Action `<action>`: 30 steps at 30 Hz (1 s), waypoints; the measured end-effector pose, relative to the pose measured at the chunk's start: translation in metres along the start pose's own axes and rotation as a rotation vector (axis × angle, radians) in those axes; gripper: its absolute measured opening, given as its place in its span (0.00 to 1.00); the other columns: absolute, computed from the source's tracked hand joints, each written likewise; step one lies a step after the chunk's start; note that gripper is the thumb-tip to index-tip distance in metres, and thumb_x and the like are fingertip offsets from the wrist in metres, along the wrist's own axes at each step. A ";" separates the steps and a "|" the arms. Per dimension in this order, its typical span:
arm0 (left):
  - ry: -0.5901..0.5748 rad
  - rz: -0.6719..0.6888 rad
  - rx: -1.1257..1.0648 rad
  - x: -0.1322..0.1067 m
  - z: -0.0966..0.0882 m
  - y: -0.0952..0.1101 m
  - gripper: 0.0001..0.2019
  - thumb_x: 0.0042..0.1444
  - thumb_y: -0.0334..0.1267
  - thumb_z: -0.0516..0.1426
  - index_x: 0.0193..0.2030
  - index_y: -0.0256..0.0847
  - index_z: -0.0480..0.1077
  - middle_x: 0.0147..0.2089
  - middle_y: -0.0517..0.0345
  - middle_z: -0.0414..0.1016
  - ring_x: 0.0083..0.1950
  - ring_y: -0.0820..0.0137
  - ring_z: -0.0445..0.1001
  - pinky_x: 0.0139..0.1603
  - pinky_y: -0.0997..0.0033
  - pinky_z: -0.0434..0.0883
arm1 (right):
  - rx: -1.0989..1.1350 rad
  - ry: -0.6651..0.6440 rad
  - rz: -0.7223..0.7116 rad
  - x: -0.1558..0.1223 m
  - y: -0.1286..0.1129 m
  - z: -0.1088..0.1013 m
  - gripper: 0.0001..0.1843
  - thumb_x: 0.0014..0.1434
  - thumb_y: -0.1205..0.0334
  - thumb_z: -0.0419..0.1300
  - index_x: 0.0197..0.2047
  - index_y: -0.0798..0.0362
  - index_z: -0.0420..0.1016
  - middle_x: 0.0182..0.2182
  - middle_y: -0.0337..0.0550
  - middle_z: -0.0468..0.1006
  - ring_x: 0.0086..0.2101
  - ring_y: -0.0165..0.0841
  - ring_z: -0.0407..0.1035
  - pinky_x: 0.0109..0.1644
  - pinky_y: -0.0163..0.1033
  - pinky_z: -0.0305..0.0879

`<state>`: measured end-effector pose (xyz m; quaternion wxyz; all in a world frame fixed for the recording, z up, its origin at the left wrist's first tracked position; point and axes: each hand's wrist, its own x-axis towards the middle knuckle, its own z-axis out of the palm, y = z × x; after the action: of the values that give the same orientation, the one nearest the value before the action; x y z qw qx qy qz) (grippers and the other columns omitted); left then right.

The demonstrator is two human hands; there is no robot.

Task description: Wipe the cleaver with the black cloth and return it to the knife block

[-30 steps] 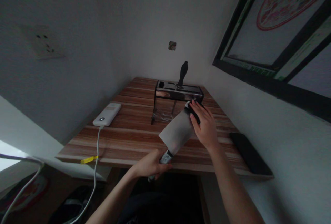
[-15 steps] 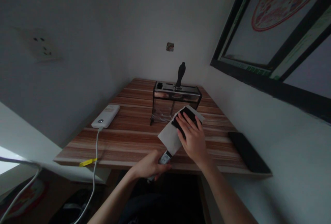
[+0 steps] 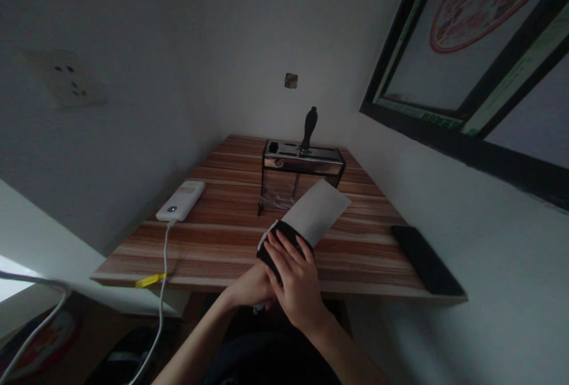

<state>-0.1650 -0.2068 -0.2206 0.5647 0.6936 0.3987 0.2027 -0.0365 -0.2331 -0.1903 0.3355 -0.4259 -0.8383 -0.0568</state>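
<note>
Dim, underexposed scene. I note daylight from the window at two o'clock and a bright patch at eight o'clock; edges bow outward; the right hand appears soft.

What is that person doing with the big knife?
The person's left hand holds a broad grey steel cleaver by its handle, blade pointing away over the striped wooden table. The right hand presses a black cloth against the blade, close to the handle. Behind stands a shiny metal knife rack with one black-handled knife in it.
</note>
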 end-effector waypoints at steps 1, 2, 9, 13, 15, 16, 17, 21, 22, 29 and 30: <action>0.010 -0.010 0.016 -0.001 0.000 -0.001 0.02 0.42 0.29 0.50 0.25 0.37 0.62 0.16 0.63 0.62 0.16 0.76 0.63 0.17 0.79 0.59 | 0.013 0.002 0.007 -0.002 -0.004 0.001 0.22 0.63 0.66 0.49 0.60 0.52 0.61 0.58 0.41 0.67 0.59 0.34 0.57 0.63 0.47 0.45; 0.020 -0.019 0.032 -0.001 -0.001 -0.001 0.02 0.42 0.29 0.50 0.24 0.38 0.62 0.17 0.62 0.63 0.17 0.75 0.63 0.17 0.79 0.60 | 0.024 0.004 0.014 -0.003 -0.006 0.002 0.22 0.63 0.66 0.49 0.60 0.52 0.60 0.57 0.41 0.67 0.59 0.34 0.57 0.63 0.47 0.45; 0.030 -0.028 0.122 -0.002 -0.002 -0.005 0.02 0.42 0.31 0.49 0.22 0.38 0.61 0.19 0.59 0.64 0.21 0.72 0.65 0.20 0.77 0.61 | 0.059 0.013 -0.029 -0.004 -0.005 0.003 0.22 0.63 0.67 0.49 0.60 0.54 0.60 0.56 0.42 0.69 0.59 0.34 0.57 0.62 0.46 0.47; 0.014 -0.005 0.110 -0.001 -0.001 -0.005 0.03 0.43 0.32 0.49 0.25 0.37 0.63 0.20 0.59 0.65 0.21 0.73 0.65 0.21 0.76 0.62 | 0.043 0.050 -0.082 -0.006 0.000 0.003 0.21 0.64 0.65 0.48 0.60 0.55 0.60 0.55 0.43 0.70 0.59 0.33 0.58 0.61 0.45 0.46; 0.005 0.017 0.113 0.000 -0.001 -0.006 0.05 0.43 0.32 0.49 0.27 0.36 0.64 0.21 0.59 0.66 0.21 0.73 0.66 0.21 0.77 0.62 | 0.037 0.048 -0.099 -0.008 0.002 0.003 0.21 0.64 0.65 0.48 0.59 0.55 0.61 0.55 0.44 0.70 0.59 0.33 0.57 0.62 0.45 0.45; -0.001 0.020 0.116 0.000 -0.001 -0.006 0.05 0.43 0.31 0.49 0.28 0.36 0.65 0.21 0.60 0.66 0.21 0.73 0.65 0.20 0.77 0.62 | 0.037 0.046 -0.105 -0.008 0.003 0.003 0.20 0.64 0.65 0.48 0.59 0.56 0.61 0.55 0.44 0.70 0.59 0.33 0.57 0.62 0.45 0.45; -0.007 0.018 0.113 0.000 -0.001 -0.006 0.06 0.43 0.31 0.49 0.28 0.36 0.65 0.20 0.60 0.66 0.20 0.74 0.65 0.20 0.78 0.61 | 0.039 0.046 -0.109 -0.008 0.004 0.002 0.20 0.64 0.65 0.47 0.59 0.56 0.61 0.55 0.44 0.70 0.59 0.33 0.57 0.62 0.45 0.45; -0.011 0.011 0.042 0.002 -0.001 -0.005 0.04 0.44 0.31 0.51 0.29 0.36 0.65 0.18 0.64 0.64 0.17 0.77 0.62 0.17 0.80 0.59 | 0.056 0.058 -0.103 -0.006 0.009 0.001 0.20 0.64 0.65 0.47 0.59 0.55 0.61 0.55 0.43 0.70 0.59 0.32 0.58 0.62 0.44 0.45; -0.012 0.009 0.025 0.002 0.000 -0.004 0.03 0.44 0.31 0.51 0.27 0.36 0.64 0.17 0.65 0.62 0.16 0.77 0.62 0.16 0.80 0.59 | 0.056 0.057 -0.102 -0.005 0.011 0.000 0.20 0.64 0.65 0.47 0.59 0.55 0.60 0.55 0.43 0.70 0.59 0.32 0.58 0.62 0.44 0.45; -0.047 0.022 -0.017 0.003 0.000 0.005 0.01 0.46 0.31 0.52 0.26 0.36 0.63 0.15 0.65 0.63 0.15 0.78 0.62 0.15 0.82 0.57 | 0.003 0.062 -0.108 0.001 0.028 -0.004 0.22 0.64 0.64 0.47 0.62 0.53 0.58 0.56 0.43 0.68 0.59 0.33 0.58 0.61 0.46 0.48; -0.051 0.024 -0.014 0.002 -0.001 0.006 0.03 0.47 0.32 0.53 0.26 0.36 0.63 0.15 0.65 0.63 0.15 0.78 0.62 0.14 0.82 0.57 | -0.006 0.061 -0.107 0.002 0.031 -0.005 0.22 0.64 0.64 0.48 0.62 0.52 0.58 0.57 0.43 0.68 0.59 0.33 0.58 0.61 0.46 0.48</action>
<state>-0.1622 -0.2046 -0.2154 0.5772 0.6991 0.3745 0.1946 -0.0110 -0.2144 -0.1911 0.3564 -0.3795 -0.8490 -0.0900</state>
